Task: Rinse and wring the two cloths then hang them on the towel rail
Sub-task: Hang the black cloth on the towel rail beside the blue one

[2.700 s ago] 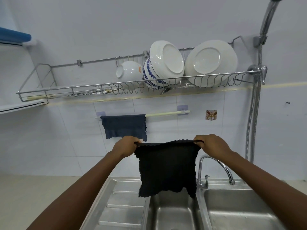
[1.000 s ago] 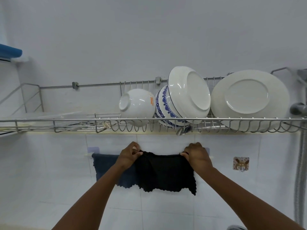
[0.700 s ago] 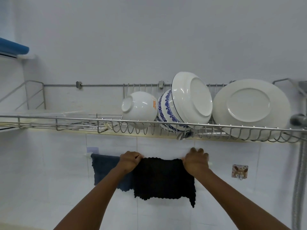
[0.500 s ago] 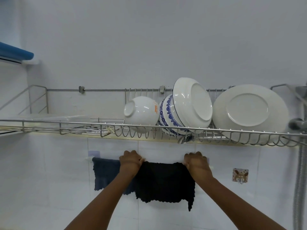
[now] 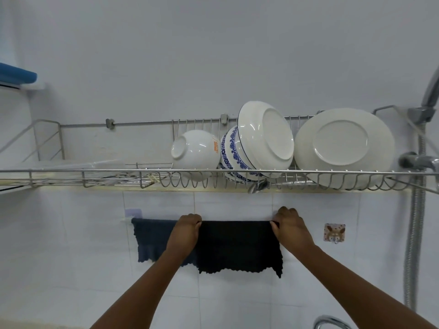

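A black cloth hangs draped over the towel rail on the tiled wall, spread flat. My left hand grips its upper left corner and my right hand grips its upper right corner, both at rail height. A dark blue cloth hangs on the same rail just to the left, its right part hidden behind my left hand and forearm. Most of the rail is covered by the two cloths; only its left end and bracket show.
Right above the rail runs a wire dish rack holding a white bowl, a blue-patterned bowl and two white plates. A shower hose hangs at the right. A small wall hook sits right of my right hand. The tap's top shows below.
I have lifted the black cloth from over the sink up onto the rail. In the last second the cloth has been pulled wider and flatter between my hands.
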Available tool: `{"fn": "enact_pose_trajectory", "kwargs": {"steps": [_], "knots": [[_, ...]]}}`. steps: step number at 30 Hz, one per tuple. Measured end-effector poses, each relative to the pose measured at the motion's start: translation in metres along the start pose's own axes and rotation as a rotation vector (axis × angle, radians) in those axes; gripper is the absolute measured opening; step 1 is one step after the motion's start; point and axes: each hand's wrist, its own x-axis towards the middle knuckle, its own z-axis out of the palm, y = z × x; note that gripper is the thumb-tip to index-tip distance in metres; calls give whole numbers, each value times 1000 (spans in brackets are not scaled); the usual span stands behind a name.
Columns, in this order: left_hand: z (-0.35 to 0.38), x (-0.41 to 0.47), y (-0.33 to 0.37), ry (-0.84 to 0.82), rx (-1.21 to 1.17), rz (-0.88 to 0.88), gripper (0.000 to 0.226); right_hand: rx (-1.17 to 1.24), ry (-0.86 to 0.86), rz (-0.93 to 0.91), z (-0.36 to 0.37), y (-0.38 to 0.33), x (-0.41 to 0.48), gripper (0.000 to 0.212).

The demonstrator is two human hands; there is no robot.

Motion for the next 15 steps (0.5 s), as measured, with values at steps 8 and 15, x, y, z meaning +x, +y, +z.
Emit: {"fn": "enact_pose_trajectory", "kwargs": {"steps": [8,15], "knots": [[5,-14,-14,-62,275,66,68,128,-38,-2,-2,3,-10,14],[17,-47,9,24,143,-9,79,140,-89,0,-28,4,-29,40]]}}
